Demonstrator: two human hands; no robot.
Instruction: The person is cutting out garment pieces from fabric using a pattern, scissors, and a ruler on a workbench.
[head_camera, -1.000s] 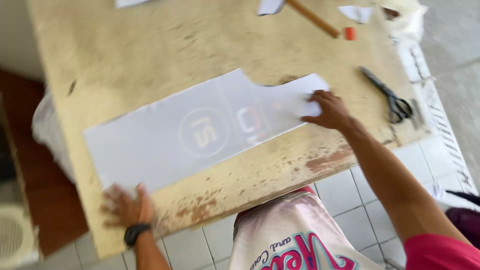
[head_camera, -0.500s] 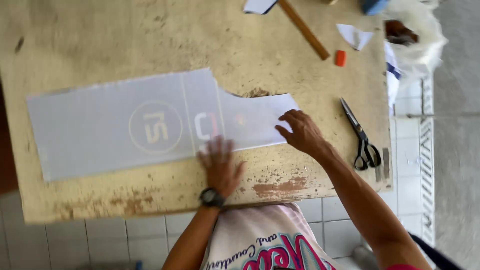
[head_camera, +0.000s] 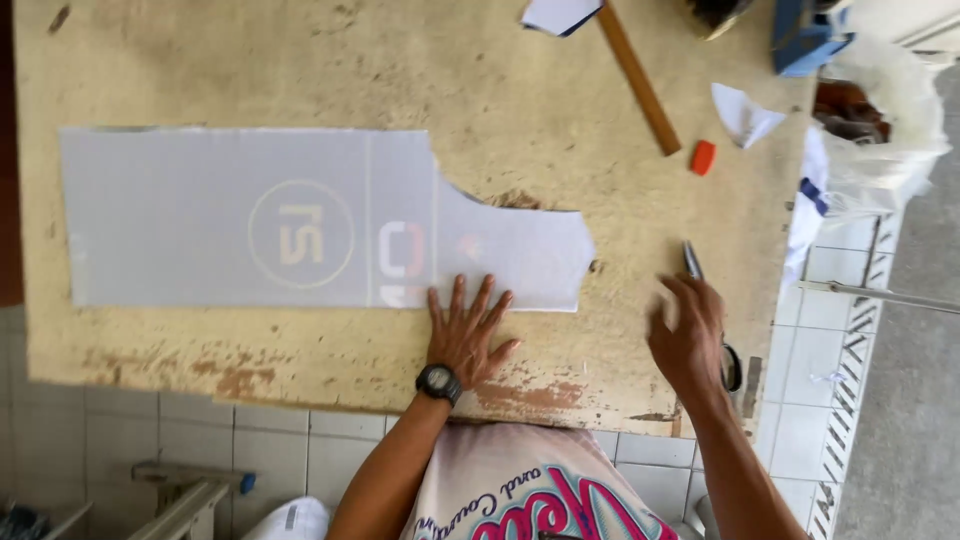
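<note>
1. You are working over one long translucent white plastic pattern sheet (head_camera: 300, 218).
2. One pair of metal scissors (head_camera: 712, 320) is lying there.
3. One wooden ruler (head_camera: 640, 80) and one small orange eraser (head_camera: 703, 157) are sitting nearby.

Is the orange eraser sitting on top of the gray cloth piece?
No, the orange eraser lies on the bare wooden table, well apart from the gray cloth piece.
</note>
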